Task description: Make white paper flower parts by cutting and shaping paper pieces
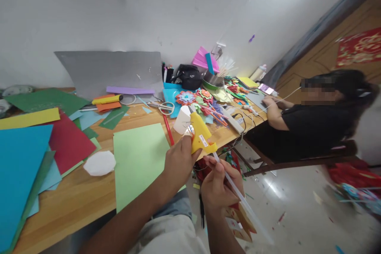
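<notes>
A yellow glue gun (201, 133) is held over the table's front edge, its nozzle pointing up and away. My left hand (180, 161) is closed around its handle side. A long translucent glue stick (242, 198) runs from the back of the gun down to the right. My right hand (220, 184) pinches this stick close behind the gun. Below and left of the gun lies a light green sheet (139, 162) on the wooden table (80, 202). A white paper roll (181, 121) stands just behind my left hand, beside a red pen (168, 130).
Scissors (165, 107), paper flowers (186, 98) and a black pouch (189, 76) lie farther back. Coloured sheets (24, 166) cover the left side. A power strip (233, 121) with cables is at the right edge. A person (318, 127) sits at the far right.
</notes>
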Demonstrator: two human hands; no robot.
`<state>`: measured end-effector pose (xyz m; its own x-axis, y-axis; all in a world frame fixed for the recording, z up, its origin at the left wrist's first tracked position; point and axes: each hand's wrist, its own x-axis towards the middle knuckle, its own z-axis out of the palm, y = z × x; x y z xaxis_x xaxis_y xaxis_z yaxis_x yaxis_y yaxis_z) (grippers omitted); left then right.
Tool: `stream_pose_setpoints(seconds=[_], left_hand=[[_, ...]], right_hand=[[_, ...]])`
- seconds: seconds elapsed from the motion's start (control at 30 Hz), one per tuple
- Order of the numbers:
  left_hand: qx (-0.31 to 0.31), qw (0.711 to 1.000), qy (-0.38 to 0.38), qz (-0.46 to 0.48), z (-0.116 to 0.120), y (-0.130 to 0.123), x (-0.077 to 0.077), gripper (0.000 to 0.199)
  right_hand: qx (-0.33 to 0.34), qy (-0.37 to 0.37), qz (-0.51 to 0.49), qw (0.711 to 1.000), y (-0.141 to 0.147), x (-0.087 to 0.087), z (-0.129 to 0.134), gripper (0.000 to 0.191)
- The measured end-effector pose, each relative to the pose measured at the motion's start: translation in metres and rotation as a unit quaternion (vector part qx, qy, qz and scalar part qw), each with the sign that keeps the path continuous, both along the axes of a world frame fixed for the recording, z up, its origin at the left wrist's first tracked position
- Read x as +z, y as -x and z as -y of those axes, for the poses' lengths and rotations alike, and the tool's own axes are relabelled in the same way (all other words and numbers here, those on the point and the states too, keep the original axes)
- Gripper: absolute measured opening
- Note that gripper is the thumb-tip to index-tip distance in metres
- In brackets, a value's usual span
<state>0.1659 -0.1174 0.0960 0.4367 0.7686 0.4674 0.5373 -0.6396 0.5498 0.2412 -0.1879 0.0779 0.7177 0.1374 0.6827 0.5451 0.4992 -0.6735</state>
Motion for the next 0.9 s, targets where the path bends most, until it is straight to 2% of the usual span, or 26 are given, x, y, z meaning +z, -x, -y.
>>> stream_pose_setpoints(seconds=[0.3, 0.63, 0.9], left_hand=[[0.005, 1.0, -0.026, 0.013, 0.0035, -0.0059, -0.006, 0.017], [-0.002, 1.0, -0.014, 0.0, 0.0068, -0.0072, -0.0049, 0.016], [0.002, 1.0, -0.017, -0.002, 0.0029, -0.0071, -0.0113, 0.015]], right_hand=[[-0.036, 0.01, 0.044, 0.998, -0.0045, 0.0029, 0.0022, 0.01], [-0.006, 0.015, 0.043, 0.999, -0.0063, 0.005, 0.0057, 0.01], [-0.022, 0.041, 0.071, 0.996, -0.0092, -0.0004, 0.0032, 0.006]])
